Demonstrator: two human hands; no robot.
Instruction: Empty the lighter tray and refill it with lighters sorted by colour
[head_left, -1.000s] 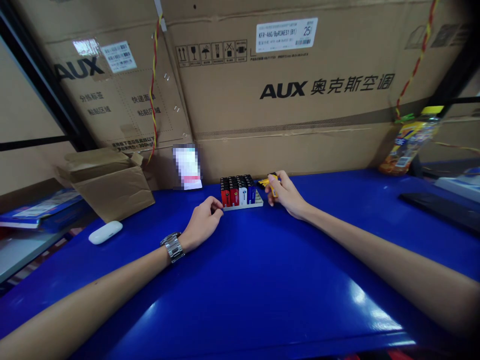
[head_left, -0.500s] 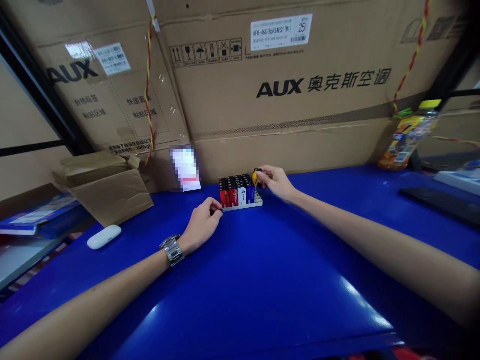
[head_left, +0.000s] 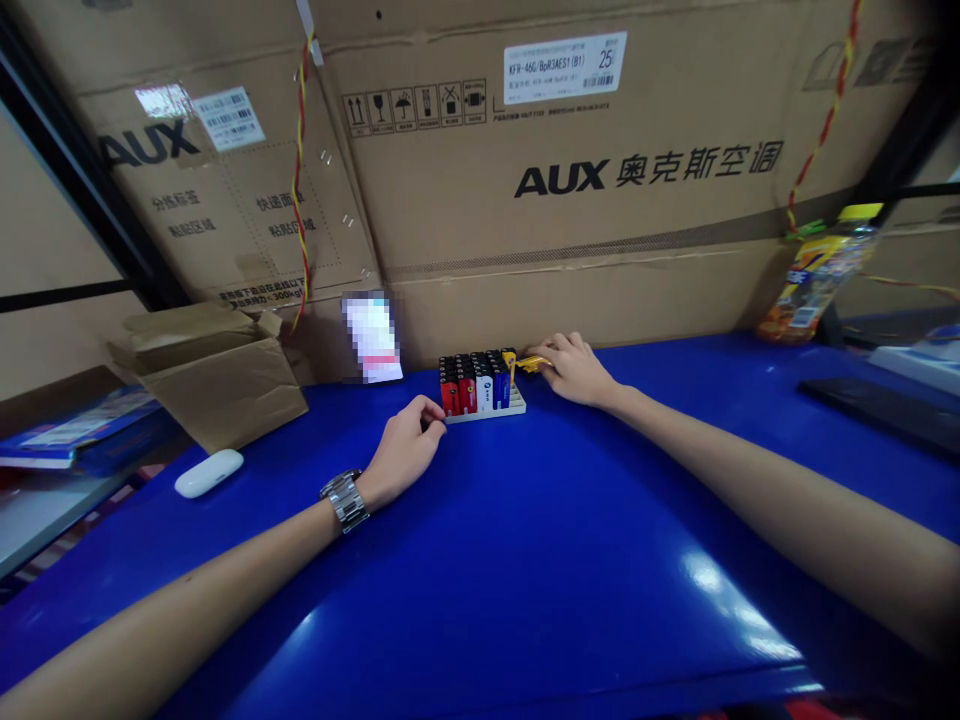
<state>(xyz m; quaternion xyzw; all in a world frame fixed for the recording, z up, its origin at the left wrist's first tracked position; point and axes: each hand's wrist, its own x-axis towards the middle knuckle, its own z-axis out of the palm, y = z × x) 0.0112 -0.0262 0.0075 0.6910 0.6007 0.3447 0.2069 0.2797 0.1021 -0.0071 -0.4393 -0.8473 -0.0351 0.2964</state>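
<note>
A pale tray [head_left: 484,410] of upright lighters in red, white, blue and black stands on the blue table [head_left: 525,560]. One yellow lighter [head_left: 510,359] stands at the tray's back right corner. My left hand [head_left: 405,447], with a metal watch on its wrist, rests curled against the tray's front left corner. My right hand [head_left: 571,368] lies on the table just right of the tray, fingers closed on another yellow lighter [head_left: 531,363] that lies flat.
Large AUX cardboard boxes [head_left: 570,190] wall off the back. A small open carton [head_left: 214,370] and a white case [head_left: 208,472] sit at the left. A snack jar [head_left: 814,275] and a dark flat device [head_left: 877,405] are at the right.
My right hand carried a yellow lighter from the table to the tray's back right corner, left it standing there, then dropped back to the table and closed on another yellow lighter. My left hand stayed put.
</note>
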